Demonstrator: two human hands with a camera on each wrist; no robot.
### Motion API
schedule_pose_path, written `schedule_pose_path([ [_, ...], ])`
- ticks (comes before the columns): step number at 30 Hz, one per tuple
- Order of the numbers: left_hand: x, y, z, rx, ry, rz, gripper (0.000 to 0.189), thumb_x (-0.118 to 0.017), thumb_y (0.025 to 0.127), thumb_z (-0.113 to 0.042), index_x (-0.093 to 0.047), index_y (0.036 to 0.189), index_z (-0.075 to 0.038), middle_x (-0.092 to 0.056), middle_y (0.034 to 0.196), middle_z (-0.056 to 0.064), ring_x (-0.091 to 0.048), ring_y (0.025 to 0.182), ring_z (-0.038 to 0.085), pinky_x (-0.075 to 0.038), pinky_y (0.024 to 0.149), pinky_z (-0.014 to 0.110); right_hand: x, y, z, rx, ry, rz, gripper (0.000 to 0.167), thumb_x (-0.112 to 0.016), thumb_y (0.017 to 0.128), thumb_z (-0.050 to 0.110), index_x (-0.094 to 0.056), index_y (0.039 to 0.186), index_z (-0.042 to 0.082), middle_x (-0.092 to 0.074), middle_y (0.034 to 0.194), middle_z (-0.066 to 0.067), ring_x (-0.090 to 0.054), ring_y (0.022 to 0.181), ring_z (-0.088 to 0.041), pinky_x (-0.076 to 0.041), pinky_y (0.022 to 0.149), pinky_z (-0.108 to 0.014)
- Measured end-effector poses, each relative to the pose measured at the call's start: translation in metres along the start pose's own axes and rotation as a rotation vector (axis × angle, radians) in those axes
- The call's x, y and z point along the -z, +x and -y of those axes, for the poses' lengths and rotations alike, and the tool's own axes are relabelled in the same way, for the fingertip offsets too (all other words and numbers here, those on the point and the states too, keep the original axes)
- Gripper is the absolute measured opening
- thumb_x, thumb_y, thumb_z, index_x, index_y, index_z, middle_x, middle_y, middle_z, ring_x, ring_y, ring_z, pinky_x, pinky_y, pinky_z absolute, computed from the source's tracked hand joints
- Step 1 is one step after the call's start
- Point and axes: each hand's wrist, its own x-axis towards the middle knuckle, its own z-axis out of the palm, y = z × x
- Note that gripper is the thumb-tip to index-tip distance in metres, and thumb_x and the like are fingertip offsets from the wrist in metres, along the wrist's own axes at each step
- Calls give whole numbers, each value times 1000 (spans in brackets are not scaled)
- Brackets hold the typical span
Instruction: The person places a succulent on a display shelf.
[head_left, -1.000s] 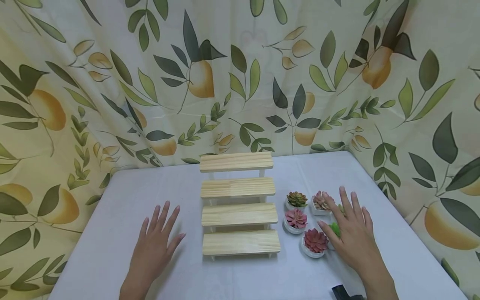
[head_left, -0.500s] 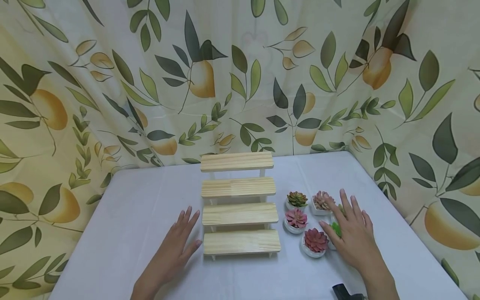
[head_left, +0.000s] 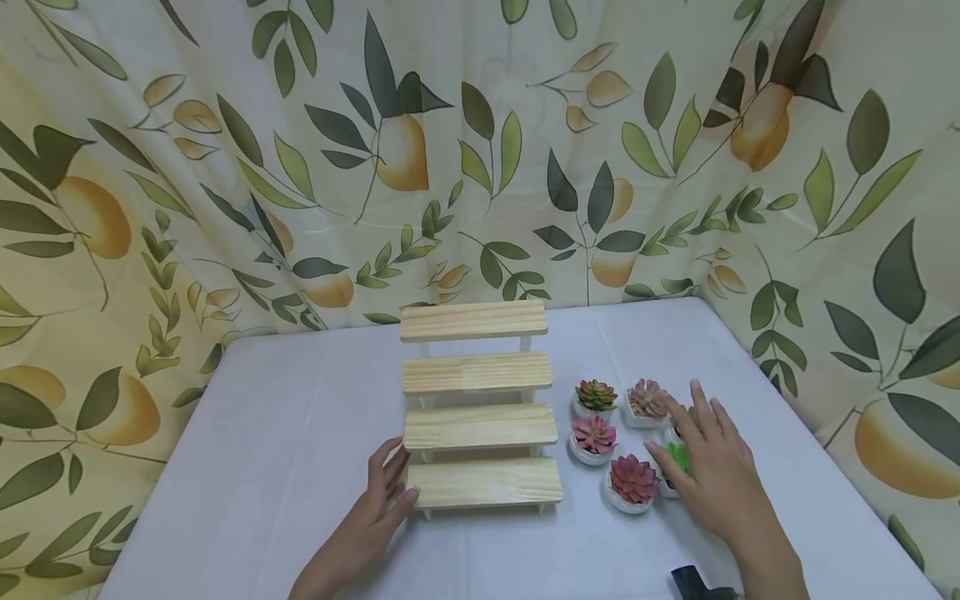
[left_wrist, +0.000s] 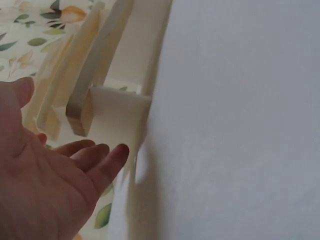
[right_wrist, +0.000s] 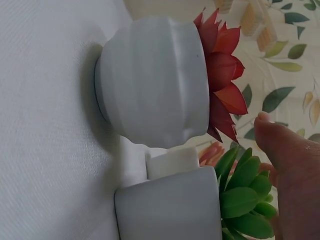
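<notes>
A stepped wooden stand (head_left: 483,483) with pale tiers on white supports stands mid-table. My left hand (head_left: 367,517) is at its lower left side, fingertips right at the ends of the two lowest tiers. In the left wrist view, the fingers (left_wrist: 107,167) are loosely bent beside the white side panel (left_wrist: 117,110). My right hand (head_left: 712,471) hovers with spread fingers over small potted succulents, partly hiding a green succulent (head_left: 677,456) and another behind it. A dark red succulent (head_left: 633,478) in a round white pot (right_wrist: 155,82) sits just left of the thumb (right_wrist: 285,140).
Left of the right hand stand a pink succulent (head_left: 594,434), a green-brown one (head_left: 596,395) and a pale pink one (head_left: 647,398), in white pots. A black object (head_left: 693,583) lies at the front edge. A fruit-patterned curtain (head_left: 480,167) hangs behind the white-covered table (head_left: 300,400).
My left hand has moved right and forward across the table to the stand's left side, its fingers bending more. The right hand stays over the succulents, nearly still.
</notes>
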Motion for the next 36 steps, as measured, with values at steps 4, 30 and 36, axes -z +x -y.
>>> schedule_pose_path([
  [4, -5, -1, 2, 31, -165, 13, 53, -40, 114, -31, -7, 154, -21, -11, 167, 28, -10, 154, 43, -21, 117, 62, 3, -1, -1, -27, 6, 12, 84, -68, 98, 45, -25, 166, 21, -5, 170, -24, -11, 148, -59, -23, 97, -87],
  [30, -19, 3, 17, 51, -309, -108, 44, -71, 99, -23, -62, 141, -12, -26, 166, 19, -31, 148, 38, -39, 110, 29, 16, -8, -10, -137, 48, -44, 58, -69, 99, 43, -52, 141, 7, -35, 129, -36, -37, 112, -56, -46, 67, -68],
  [36, -17, 3, 17, 65, -292, -133, 43, -73, 98, -24, -64, 139, -15, -32, 164, 17, -32, 148, 38, -35, 112, 35, 14, -8, -22, -87, 161, -75, 38, -44, 112, 25, -55, 142, 5, -36, 146, -34, -37, 122, -59, -40, 81, -77],
])
